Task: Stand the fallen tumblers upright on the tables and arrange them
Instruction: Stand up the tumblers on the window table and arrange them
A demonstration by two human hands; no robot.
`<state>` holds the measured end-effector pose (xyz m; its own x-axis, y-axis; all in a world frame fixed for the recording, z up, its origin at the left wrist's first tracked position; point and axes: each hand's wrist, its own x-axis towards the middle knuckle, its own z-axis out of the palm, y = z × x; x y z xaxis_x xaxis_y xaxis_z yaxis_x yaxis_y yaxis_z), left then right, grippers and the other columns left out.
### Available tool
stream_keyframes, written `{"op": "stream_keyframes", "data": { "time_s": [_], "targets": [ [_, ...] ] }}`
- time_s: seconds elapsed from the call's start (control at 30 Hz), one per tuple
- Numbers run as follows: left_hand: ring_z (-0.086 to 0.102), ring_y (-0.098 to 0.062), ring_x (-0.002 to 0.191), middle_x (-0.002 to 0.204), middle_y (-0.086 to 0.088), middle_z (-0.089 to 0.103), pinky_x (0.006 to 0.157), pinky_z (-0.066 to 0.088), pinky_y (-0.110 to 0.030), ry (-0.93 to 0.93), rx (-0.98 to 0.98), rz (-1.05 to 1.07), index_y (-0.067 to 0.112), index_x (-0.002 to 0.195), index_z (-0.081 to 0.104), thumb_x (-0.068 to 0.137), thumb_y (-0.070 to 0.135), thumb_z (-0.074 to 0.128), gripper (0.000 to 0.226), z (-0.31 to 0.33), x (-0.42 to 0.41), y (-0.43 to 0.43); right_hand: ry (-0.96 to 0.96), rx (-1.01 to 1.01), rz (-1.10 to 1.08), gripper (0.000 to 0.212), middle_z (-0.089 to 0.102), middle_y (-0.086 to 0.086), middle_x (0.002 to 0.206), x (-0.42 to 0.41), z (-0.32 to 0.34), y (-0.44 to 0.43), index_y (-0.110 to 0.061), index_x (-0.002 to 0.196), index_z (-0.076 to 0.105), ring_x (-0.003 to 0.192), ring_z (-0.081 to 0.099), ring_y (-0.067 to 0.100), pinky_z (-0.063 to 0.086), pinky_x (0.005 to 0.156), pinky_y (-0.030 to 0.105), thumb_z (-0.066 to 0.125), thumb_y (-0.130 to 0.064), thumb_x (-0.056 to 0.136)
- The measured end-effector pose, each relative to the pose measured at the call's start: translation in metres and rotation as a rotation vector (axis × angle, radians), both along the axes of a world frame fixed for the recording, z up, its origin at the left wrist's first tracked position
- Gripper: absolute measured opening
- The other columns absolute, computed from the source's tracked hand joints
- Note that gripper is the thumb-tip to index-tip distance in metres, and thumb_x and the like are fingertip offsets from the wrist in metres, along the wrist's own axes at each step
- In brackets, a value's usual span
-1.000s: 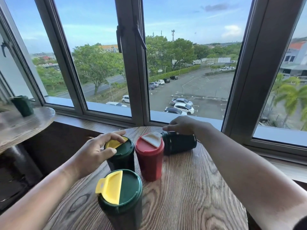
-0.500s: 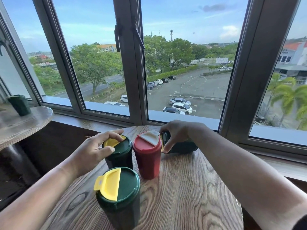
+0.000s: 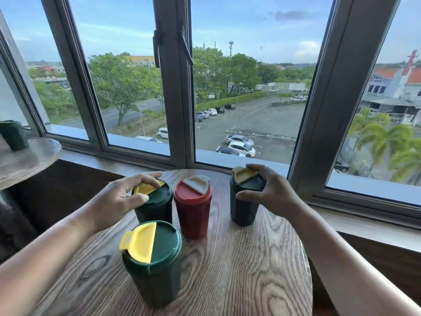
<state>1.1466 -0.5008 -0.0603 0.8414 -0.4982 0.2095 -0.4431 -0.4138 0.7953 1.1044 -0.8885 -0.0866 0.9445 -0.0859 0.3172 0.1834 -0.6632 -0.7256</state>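
Observation:
Several tumblers stand upright on the round wooden table [image 3: 239,270]. My right hand [image 3: 268,190] grips the lid rim of a dark green tumbler [image 3: 243,206] with a tan flap, at the far right of the table. My left hand [image 3: 118,199] rests on the yellow-flapped lid of another green tumbler [image 3: 157,206] at the far left. A red tumbler [image 3: 193,213] with a white flap stands between those two. Nearest me is a green tumbler [image 3: 152,265] with a yellow flap, untouched.
A second round wooden table [image 3: 34,160] lies to the left, with a dark green tumbler [image 3: 13,135] on it near the window. A window sill [image 3: 227,156] and grey window frames run behind the tables. A dark gap separates the two tables.
The green tumbler that lay on its side behind the red one now stands upright at the right, lifted by my right hand. My left hand has stayed on its tumbler's lid.

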Motion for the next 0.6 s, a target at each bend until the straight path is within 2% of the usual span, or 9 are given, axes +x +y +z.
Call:
{"op": "stream_keyframes", "data": {
  "time_s": [0.1, 0.17, 0.23, 0.3, 0.33, 0.4, 0.47, 0.53, 0.6],
  "targets": [
    [0.051, 0.01, 0.129, 0.139, 0.031, 0.058, 0.107, 0.042, -0.029, 0.004, 0.02, -0.003, 0.031, 0.114, 0.072, 0.081, 0.024, 0.06, 0.036, 0.003, 0.001, 0.0, 0.062, -0.085, 0.016, 0.09, 0.063, -0.006, 0.131, 0.003, 0.008, -0.001, -0.03, 0.145, 0.053, 0.118, 0.059, 0.014, 0.047, 0.097, 0.028, 0.086, -0.061, 0.068],
    [0.053, 0.008, 0.129, 0.136, 0.031, 0.06, 0.109, 0.042, -0.033, 0.024, 0.03, -0.004, 0.031, 0.113, 0.073, 0.08, 0.023, 0.062, 0.036, 0.006, 0.001, 0.0, 0.112, -0.156, 0.021, 0.081, 0.064, -0.002, 0.134, 0.006, 0.018, -0.004, -0.028, 0.145, 0.055, 0.118, 0.059, 0.016, 0.049, 0.099, 0.033, 0.078, -0.064, 0.076],
    [0.057, 0.001, 0.127, 0.132, 0.026, 0.065, 0.108, 0.044, -0.036, 0.032, 0.036, 0.018, 0.032, 0.115, 0.073, 0.079, 0.024, 0.064, 0.037, 0.01, 0.002, 0.0, 0.152, -0.156, 0.054, 0.065, 0.065, 0.001, 0.137, 0.011, 0.035, -0.004, -0.03, 0.142, 0.058, 0.119, 0.061, 0.017, 0.05, 0.102, 0.037, 0.069, -0.061, 0.086],
    [0.064, -0.008, 0.119, 0.123, 0.014, 0.072, 0.105, 0.048, -0.038, 0.015, 0.027, 0.062, 0.033, 0.116, 0.073, 0.083, 0.024, 0.067, 0.035, 0.015, 0.006, -0.003, 0.24, -0.027, 0.183, 0.042, 0.062, -0.002, 0.136, 0.017, 0.055, -0.001, -0.04, 0.137, 0.058, 0.125, 0.059, 0.016, 0.049, 0.104, 0.033, 0.067, -0.035, 0.097],
    [0.066, -0.01, 0.116, 0.119, 0.01, 0.074, 0.104, 0.05, -0.039, 0.017, 0.024, 0.08, 0.032, 0.117, 0.073, 0.087, 0.021, 0.069, 0.033, 0.017, 0.009, -0.005, 0.291, -0.012, 0.253, 0.045, 0.058, -0.005, 0.136, 0.022, 0.063, 0.0, -0.043, 0.137, 0.056, 0.132, 0.054, 0.017, 0.046, 0.105, 0.031, 0.066, -0.021, 0.098],
    [0.068, -0.012, 0.113, 0.118, 0.005, 0.075, 0.103, 0.052, -0.039, 0.09, 0.037, 0.091, 0.031, 0.119, 0.071, 0.093, 0.013, 0.069, 0.031, 0.019, 0.014, -0.01, 0.406, -0.148, 0.33, 0.053, 0.055, -0.006, 0.139, 0.034, 0.075, 0.001, -0.037, 0.14, 0.058, 0.137, 0.049, 0.017, 0.043, 0.106, 0.03, 0.063, -0.006, 0.097],
    [0.07, -0.016, 0.107, 0.117, 0.0, 0.073, 0.091, 0.057, -0.034, 0.181, 0.109, 0.097, 0.031, 0.121, 0.068, 0.095, 0.017, 0.067, 0.03, 0.021, 0.014, -0.015, 0.511, -0.269, 0.342, 0.052, 0.057, 0.002, 0.142, 0.043, 0.085, 0.001, -0.036, 0.135, 0.062, 0.129, 0.056, 0.023, 0.05, 0.104, 0.035, 0.062, -0.003, 0.095],
    [0.071, -0.022, 0.096, 0.113, -0.007, 0.072, 0.072, 0.057, -0.03, 0.248, 0.142, 0.117, 0.029, 0.121, 0.067, 0.096, 0.021, 0.065, 0.026, 0.022, 0.012, -0.017, 0.579, -0.299, 0.311, 0.047, 0.058, 0.008, 0.138, 0.047, 0.089, -0.003, -0.036, 0.132, 0.065, 0.118, 0.062, 0.026, 0.06, 0.093, 0.041, 0.067, -0.007, 0.094],
    [0.071, -0.027, 0.096, 0.112, -0.009, 0.073, 0.07, 0.058, -0.033, 0.268, 0.128, 0.14, 0.028, 0.119, 0.068, 0.096, 0.024, 0.065, 0.024, 0.023, 0.011, -0.016, 0.651, -0.264, 0.279, 0.041, 0.058, 0.012, 0.132, 0.042, 0.093, -0.007, -0.028, 0.13, 0.064, 0.108, 0.064, 0.028, 0.064, 0.072, 0.04, 0.07, -0.01, 0.094]
  ]
}}
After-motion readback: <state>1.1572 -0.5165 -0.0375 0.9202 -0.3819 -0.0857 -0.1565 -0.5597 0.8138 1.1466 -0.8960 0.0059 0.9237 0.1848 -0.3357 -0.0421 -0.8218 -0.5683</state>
